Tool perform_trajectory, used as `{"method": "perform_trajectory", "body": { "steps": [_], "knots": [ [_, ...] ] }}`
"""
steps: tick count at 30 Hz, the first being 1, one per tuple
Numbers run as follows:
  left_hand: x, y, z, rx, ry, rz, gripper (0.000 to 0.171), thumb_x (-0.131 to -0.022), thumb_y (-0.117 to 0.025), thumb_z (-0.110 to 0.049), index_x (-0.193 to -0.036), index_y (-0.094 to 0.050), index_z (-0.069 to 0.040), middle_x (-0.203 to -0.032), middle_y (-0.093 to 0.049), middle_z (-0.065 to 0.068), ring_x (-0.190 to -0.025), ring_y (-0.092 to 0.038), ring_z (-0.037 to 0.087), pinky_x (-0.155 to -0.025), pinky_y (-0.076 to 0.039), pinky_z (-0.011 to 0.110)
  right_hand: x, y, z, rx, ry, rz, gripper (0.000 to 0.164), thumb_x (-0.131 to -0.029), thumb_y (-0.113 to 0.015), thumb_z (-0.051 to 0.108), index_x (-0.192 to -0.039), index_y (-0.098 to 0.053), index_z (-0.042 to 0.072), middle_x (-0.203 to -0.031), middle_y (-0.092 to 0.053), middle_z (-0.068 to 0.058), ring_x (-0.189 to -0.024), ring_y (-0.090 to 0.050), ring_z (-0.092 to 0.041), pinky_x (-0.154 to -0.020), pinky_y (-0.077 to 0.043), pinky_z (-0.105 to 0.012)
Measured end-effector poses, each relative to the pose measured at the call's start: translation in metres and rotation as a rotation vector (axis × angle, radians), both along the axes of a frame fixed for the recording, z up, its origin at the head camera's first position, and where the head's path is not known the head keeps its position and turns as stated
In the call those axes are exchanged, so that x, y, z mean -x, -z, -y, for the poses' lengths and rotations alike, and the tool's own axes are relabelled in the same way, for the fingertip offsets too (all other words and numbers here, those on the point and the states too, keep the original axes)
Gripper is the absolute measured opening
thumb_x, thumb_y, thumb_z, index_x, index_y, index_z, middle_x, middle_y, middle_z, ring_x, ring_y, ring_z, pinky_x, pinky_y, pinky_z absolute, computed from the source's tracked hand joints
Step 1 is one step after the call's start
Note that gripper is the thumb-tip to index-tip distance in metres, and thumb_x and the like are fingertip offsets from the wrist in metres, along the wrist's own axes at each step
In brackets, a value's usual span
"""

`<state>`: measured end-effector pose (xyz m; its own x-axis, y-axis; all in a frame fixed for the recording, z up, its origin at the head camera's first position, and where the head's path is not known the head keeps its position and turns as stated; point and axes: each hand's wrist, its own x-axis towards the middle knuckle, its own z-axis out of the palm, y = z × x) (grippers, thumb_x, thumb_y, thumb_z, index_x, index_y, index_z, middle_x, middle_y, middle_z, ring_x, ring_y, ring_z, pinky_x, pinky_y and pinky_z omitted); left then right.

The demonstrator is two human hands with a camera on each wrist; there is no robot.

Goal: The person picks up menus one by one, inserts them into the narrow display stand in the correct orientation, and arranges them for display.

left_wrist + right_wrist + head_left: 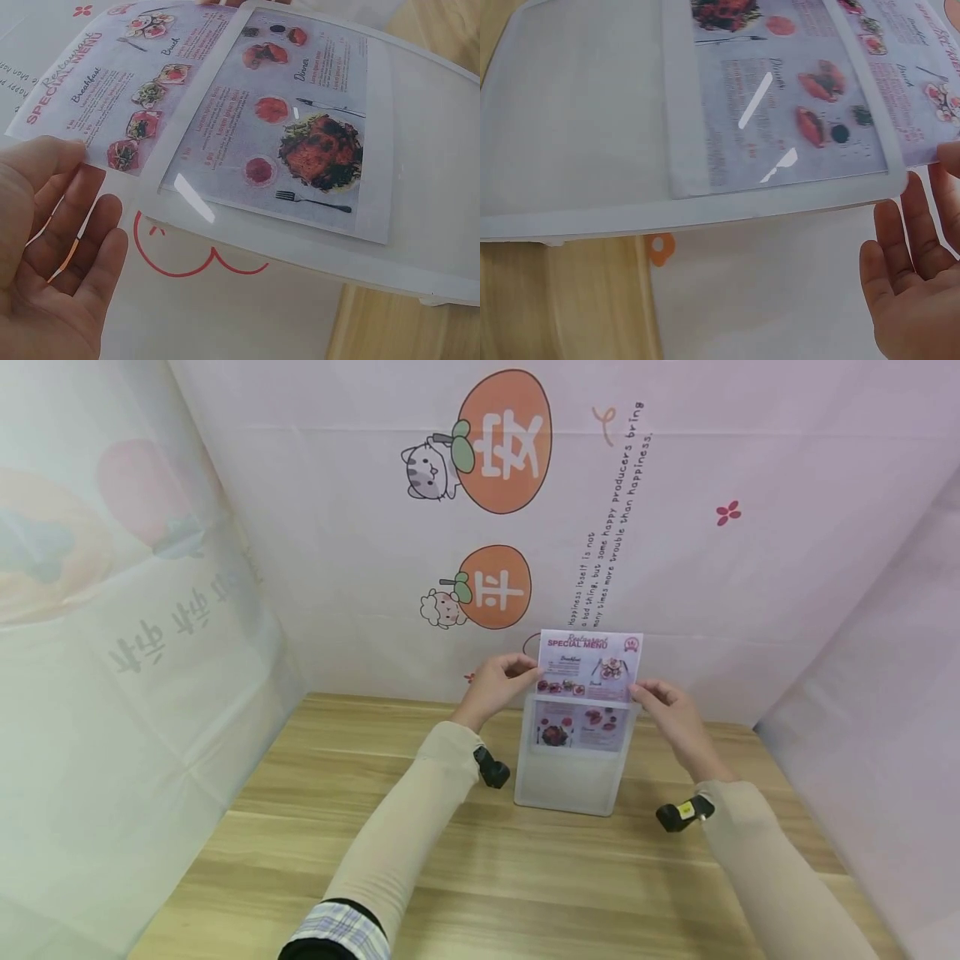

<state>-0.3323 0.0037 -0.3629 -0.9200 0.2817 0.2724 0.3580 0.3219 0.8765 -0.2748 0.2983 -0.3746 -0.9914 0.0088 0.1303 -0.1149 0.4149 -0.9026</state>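
Note:
A printed restaurant menu sheet (pixel 588 662) stands partly inside a clear-fronted white display frame (pixel 566 783), its upper half sticking out above the frame's top edge. The left hand (pixel 495 689) pinches the sheet's left edge between thumb and index finger, just above the frame. On the opposite edge the right hand (pixel 675 718) pinches the sheet at about the same height. In the left wrist view the sheet's lower part (pixel 300 150) shows through the clear panel, with its bottom edge partway down. The right hand's other fingers (pixel 889 232) lie near the frame's top corner.
The frame stands upright on a wood-grain table (pixel 465 877), close to its back edge. Behind it hangs a pale printed cloth (pixel 360 568) with orange fruit drawings and lettering. More cloth (pixel 885 652) hangs along both sides. A small black camera sits on each wrist.

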Motion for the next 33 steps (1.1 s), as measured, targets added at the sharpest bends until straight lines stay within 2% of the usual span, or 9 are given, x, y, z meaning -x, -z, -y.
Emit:
{"method": "perform_trajectory", "body": {
  "steps": [8,14,18,22,28,33],
  "knots": [
    [0.001,0.001,0.001,-0.008,-0.003,0.001,0.019,-0.095,-0.071,-0.038,-0.102,-0.073,-0.021,-0.092,-0.069,-0.009,-0.088,-0.062,0.011,-0.079,-0.052,0.030,0.005,-0.011,-0.002,0.002,-0.016,-0.017,0.062,-0.102,-0.052,0.050,-0.131,-0.052,-0.004,-0.131,-0.054,-0.015,-0.122,-0.044,-0.028,-0.105,-0.033,-0.053],
    [-0.001,0.002,0.001,-0.020,0.004,-0.001,0.018,-0.096,-0.069,-0.039,-0.103,-0.073,-0.023,-0.093,-0.069,-0.009,-0.089,-0.062,0.012,-0.079,-0.052,0.031,0.003,-0.010,-0.002,0.009,-0.018,-0.041,0.059,-0.101,-0.053,0.050,-0.126,-0.054,-0.003,-0.123,-0.057,-0.008,-0.117,-0.046,-0.024,-0.105,-0.033,-0.054],
    [0.000,0.002,0.001,-0.026,0.015,-0.003,0.019,-0.096,-0.068,-0.040,-0.104,-0.074,-0.023,-0.095,-0.069,-0.009,-0.090,-0.062,0.012,-0.081,-0.052,0.032,0.002,-0.009,-0.003,0.011,-0.011,-0.051,0.057,-0.100,-0.055,0.051,-0.124,-0.055,-0.001,-0.120,-0.057,-0.003,-0.116,-0.047,-0.022,-0.101,-0.035,-0.047],
    [0.001,0.005,0.001,-0.026,0.024,-0.006,0.021,-0.096,-0.069,-0.041,-0.104,-0.075,-0.023,-0.096,-0.070,-0.009,-0.091,-0.063,0.011,-0.081,-0.052,0.032,0.002,-0.007,-0.004,0.002,-0.009,-0.049,0.056,-0.100,-0.055,0.050,-0.125,-0.056,0.000,-0.121,-0.057,-0.004,-0.115,-0.048,-0.020,-0.099,-0.036,-0.044],
    [0.003,0.010,0.000,-0.029,0.024,-0.007,0.023,-0.095,-0.069,-0.044,-0.103,-0.075,-0.023,-0.095,-0.070,-0.010,-0.090,-0.064,0.011,-0.081,-0.053,0.032,0.002,-0.006,-0.006,0.002,-0.002,-0.023,0.057,-0.099,-0.057,0.053,-0.125,-0.057,0.002,-0.123,-0.056,-0.004,-0.116,-0.047,-0.017,-0.103,-0.035,-0.049],
    [0.002,0.012,0.001,-0.025,0.018,-0.005,0.023,-0.094,-0.070,-0.044,-0.102,-0.075,-0.024,-0.095,-0.070,-0.010,-0.089,-0.063,0.011,-0.080,-0.052,0.032,0.002,-0.002,-0.007,-0.007,0.013,-0.023,0.056,-0.098,-0.058,0.053,-0.124,-0.058,0.003,-0.119,-0.057,-0.003,-0.113,-0.049,-0.016,-0.098,-0.037,-0.042]
  ]
}}
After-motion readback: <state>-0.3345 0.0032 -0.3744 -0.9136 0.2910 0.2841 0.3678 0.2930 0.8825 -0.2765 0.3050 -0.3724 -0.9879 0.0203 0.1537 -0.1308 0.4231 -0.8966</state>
